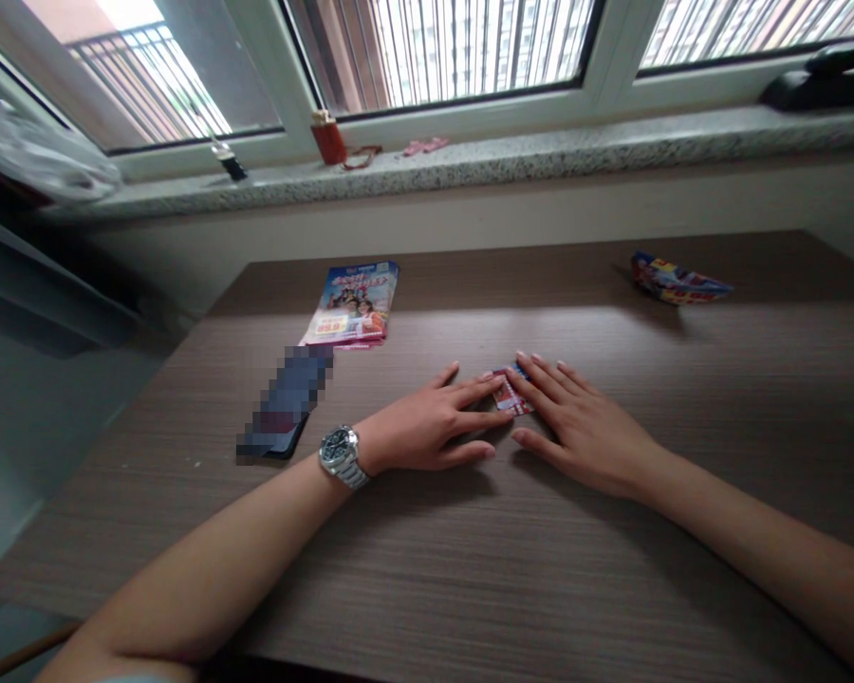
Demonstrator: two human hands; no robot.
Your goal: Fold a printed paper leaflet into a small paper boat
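A small folded piece of printed paper (510, 399), red, white and blue, lies flat on the brown table (413, 588). My left hand (437, 422), with a silver watch (340, 453) on its wrist, rests its spread fingertips on the paper's left side. From the right, my right hand (576, 427) lays its outstretched fingers on the paper's right part and hides some of it. Both palms face down, and neither hand grips anything.
A stack of printed flyers (356, 304) lies at the back left, near a pixelated phone (285, 403). At the back right sits a folded paper shape (676, 282). On the stone windowsill (527, 161) are a red-brown bottle (328, 139), a small black-and-clear item (229, 161) and pink pieces (425, 146).
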